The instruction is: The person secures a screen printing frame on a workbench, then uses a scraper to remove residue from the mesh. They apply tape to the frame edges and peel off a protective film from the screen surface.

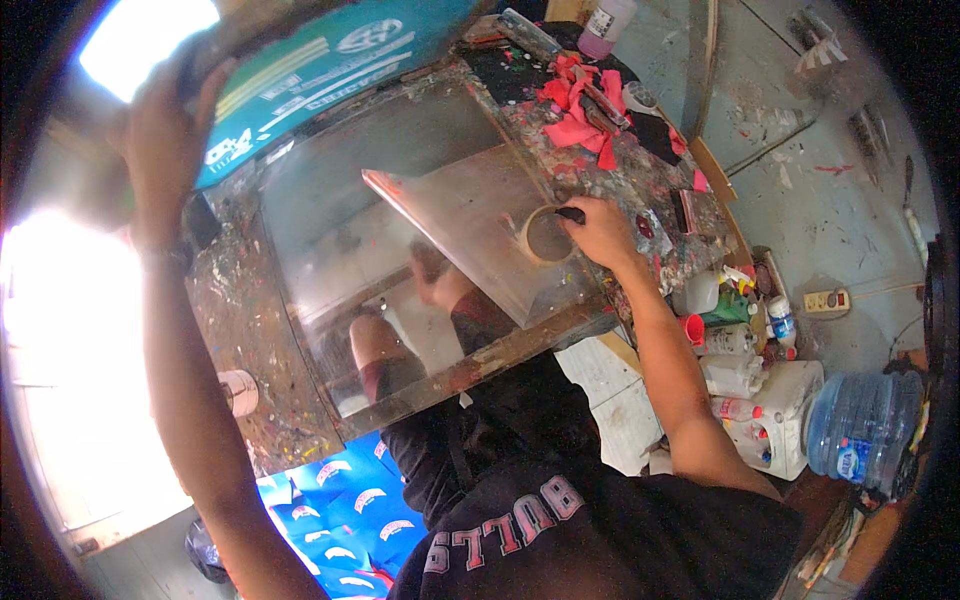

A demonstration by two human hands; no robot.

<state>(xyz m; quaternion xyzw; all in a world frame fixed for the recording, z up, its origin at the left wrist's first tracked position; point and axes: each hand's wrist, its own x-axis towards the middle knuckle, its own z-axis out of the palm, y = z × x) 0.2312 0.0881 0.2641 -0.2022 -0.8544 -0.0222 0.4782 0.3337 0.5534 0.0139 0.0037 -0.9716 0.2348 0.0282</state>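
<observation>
My left hand [165, 135] is raised at the upper left, its fingers closed on the edge of a tilted screen-printing frame. The frame's teal mesh [320, 85] carries pale lettering and emblems. Over the glass tabletop [340, 260], my right hand [598, 232] grips the right side of a tan roll of tape [528, 240]. A small black piece [571, 214] shows at its fingertips; I cannot tell what it is. Left of the roll, a clear plastic sheet [450, 235] lies on the glass with a pinkish raised edge.
Red cloth scraps [590, 115] and a bottle of purple liquid [606, 28] lie beyond the paint-stained right side. Bottles, a white jerrycan [795, 400] and a blue water jug [862, 425] stand at right. A can [238, 392] is at left; blue printed fabric [345, 510] is below.
</observation>
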